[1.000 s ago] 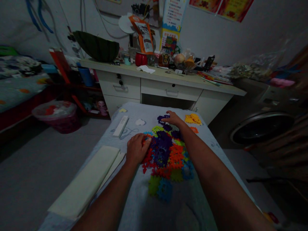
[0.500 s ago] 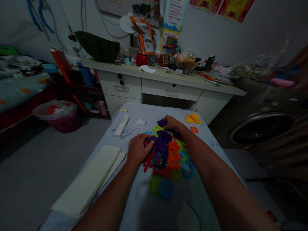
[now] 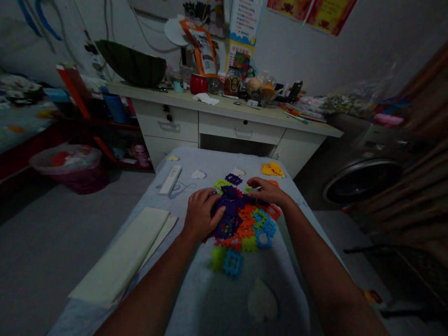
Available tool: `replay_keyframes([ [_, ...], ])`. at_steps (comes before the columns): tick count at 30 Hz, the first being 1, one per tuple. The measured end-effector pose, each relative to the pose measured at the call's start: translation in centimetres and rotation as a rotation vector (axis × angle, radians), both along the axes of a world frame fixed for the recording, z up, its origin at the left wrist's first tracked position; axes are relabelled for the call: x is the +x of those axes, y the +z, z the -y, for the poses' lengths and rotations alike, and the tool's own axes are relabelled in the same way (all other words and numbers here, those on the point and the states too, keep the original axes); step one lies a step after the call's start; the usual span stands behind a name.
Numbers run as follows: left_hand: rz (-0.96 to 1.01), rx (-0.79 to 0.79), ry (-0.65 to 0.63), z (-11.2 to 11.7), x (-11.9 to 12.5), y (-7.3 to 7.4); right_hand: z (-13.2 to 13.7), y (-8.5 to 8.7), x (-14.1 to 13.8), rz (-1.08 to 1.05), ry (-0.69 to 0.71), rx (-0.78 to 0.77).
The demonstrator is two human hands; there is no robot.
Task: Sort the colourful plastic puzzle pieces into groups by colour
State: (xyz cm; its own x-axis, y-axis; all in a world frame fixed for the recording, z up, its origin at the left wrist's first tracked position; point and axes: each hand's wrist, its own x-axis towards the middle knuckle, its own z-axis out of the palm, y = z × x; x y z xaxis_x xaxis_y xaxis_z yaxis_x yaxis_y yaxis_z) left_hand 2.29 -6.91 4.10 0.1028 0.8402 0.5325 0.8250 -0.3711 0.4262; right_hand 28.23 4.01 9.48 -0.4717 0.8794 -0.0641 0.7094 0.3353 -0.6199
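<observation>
A pile of flat, notched plastic building pieces in purple, orange, green, blue and red lies on the cloth-covered table (image 3: 262,298). At its left edge, my left hand (image 3: 203,212) rests against the purple pieces (image 3: 231,203), thumb and fingers apart. My right hand (image 3: 268,190) hovers over the right side of the pile with bent, parted fingers, and nothing shows in its grasp. Beyond the pile lies a single purple piece (image 3: 234,179). Blue pieces (image 3: 233,263) and a green piece (image 3: 217,258) sit at the near end. What lies under my right palm is hidden.
Yellow pieces (image 3: 272,169) are heaped at the table's far right. On the left are a narrow white box (image 3: 170,180) and a folded cream sheet (image 3: 122,254). Behind stands a cluttered desk (image 3: 241,122); a washing machine (image 3: 364,172) is at right.
My right hand has let go of the purple piece at the far side and moved right and nearer. My left hand stays by the purple pieces. The view has shifted slightly.
</observation>
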Motion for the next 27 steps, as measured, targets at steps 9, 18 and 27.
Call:
replay_keyframes([
  [9,-0.079,-0.166,-0.216,0.6,1.5,-1.0,1.7,-4.2,0.5,0.264,-0.189,0.093],
  [18,0.107,-0.17,-0.117,-0.9,0.4,-0.8,4.5,-1.6,-2.8,-0.117,0.018,0.082],
  [27,0.281,-0.096,0.186,-1.7,-0.5,-1.0,5.1,0.0,-2.3,-0.327,0.306,-0.138],
])
